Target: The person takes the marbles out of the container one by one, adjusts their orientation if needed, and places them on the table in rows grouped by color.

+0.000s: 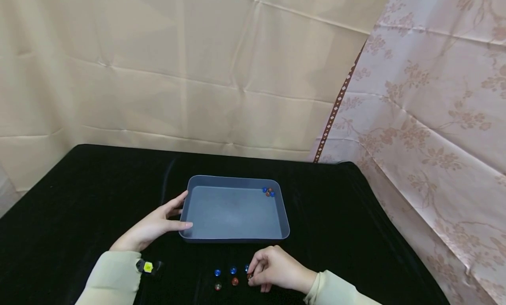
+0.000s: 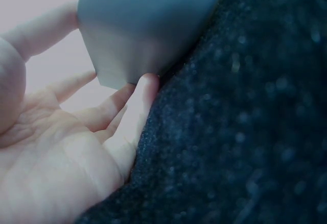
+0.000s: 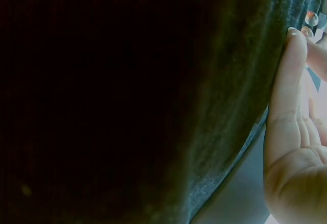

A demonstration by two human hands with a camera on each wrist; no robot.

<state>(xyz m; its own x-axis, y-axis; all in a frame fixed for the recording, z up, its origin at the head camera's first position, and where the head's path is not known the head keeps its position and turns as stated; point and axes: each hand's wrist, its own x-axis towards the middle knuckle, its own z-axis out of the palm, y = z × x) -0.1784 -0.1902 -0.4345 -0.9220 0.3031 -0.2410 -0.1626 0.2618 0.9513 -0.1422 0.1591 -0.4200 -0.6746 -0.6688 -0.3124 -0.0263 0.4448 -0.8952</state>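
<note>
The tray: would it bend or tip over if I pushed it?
The tray probably won't bend much, since its walls look smooth and hold their shape. It likely won't tip easily either: it's wide and low. The marbles in its corner might roll, because they're round.

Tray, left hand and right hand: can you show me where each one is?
Tray point(image 1: 233, 213): head view, on its bare floor.
Left hand point(image 1: 156, 224): head view, on the middle of the hand.
Right hand point(image 1: 278, 266): head view, on its back.

Blue marble point(image 1: 247, 267) partly hidden by right fingers point(image 1: 259, 257), tray point(image 2: 148, 20) cropped in left wrist view, black cloth point(image 2: 245, 112) blurred there
</note>
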